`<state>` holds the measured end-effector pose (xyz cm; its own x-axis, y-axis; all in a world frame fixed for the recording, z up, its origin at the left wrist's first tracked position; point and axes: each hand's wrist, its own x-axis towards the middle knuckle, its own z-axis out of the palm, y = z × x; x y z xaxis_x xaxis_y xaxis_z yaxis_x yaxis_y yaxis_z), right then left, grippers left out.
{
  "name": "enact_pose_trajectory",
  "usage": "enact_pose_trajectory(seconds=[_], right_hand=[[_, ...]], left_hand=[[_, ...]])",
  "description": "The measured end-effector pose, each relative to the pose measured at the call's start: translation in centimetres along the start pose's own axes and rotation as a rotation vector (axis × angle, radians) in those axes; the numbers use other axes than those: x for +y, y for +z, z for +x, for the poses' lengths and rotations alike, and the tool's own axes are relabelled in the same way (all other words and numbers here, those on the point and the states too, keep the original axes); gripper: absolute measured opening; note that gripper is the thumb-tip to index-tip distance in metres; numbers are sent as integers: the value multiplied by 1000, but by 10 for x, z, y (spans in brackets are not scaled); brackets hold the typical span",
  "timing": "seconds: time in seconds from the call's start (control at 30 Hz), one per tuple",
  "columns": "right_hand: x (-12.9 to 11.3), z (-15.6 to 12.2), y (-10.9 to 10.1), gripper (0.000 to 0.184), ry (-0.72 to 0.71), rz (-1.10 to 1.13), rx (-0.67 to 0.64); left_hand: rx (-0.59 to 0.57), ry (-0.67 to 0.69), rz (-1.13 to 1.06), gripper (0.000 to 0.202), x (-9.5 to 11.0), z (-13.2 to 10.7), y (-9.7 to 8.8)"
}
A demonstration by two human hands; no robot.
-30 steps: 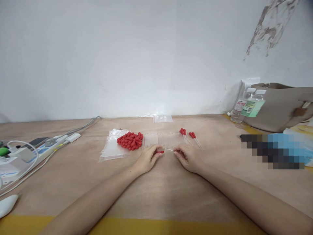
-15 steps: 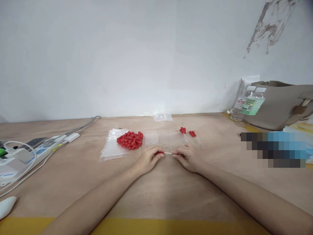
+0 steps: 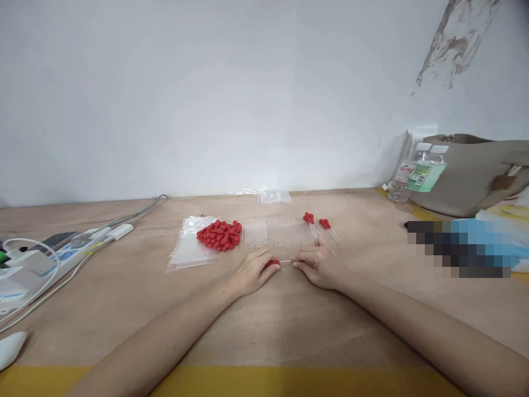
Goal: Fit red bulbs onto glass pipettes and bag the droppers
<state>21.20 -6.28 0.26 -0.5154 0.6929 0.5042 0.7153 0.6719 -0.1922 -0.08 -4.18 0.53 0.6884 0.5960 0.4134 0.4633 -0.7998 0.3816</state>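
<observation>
My left hand [image 3: 253,272] pinches a small red rubber bulb [image 3: 271,263] at the middle of the wooden table [image 3: 264,325]. My right hand [image 3: 316,267] pinches a thin clear glass tube [image 3: 286,262] whose end meets the bulb. Just behind the hands lies a row of clear tubes [image 3: 278,234]. A heap of red bulbs [image 3: 219,235] rests left of that row, partly on a stack of clear plastic bags [image 3: 189,251]. Several finished droppers with red bulbs [image 3: 321,227] lie right of the row.
A power strip with plugs and cables [image 3: 49,256] lies at the left, a white object [image 3: 11,347] near the front left edge. Two water bottles [image 3: 417,173] and a beige bag [image 3: 479,171] stand at the back right. A small clear bag [image 3: 274,197] lies by the wall.
Both hands have drawn slightly toward me, and the tube and bulb have come closer together, so less tube shows between the fingers.
</observation>
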Motion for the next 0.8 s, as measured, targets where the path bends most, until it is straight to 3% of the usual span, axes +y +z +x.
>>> enact_pose_trajectory(seconds=[0.53,0.8], right_hand=[[-18,8,-1,30,62,-43,-63],[-14,10,9,29,23,67,-121]], left_hand=[[-48,42,50,21,3,-1,-1],[-20,53,48,21,-1,-4,1]])
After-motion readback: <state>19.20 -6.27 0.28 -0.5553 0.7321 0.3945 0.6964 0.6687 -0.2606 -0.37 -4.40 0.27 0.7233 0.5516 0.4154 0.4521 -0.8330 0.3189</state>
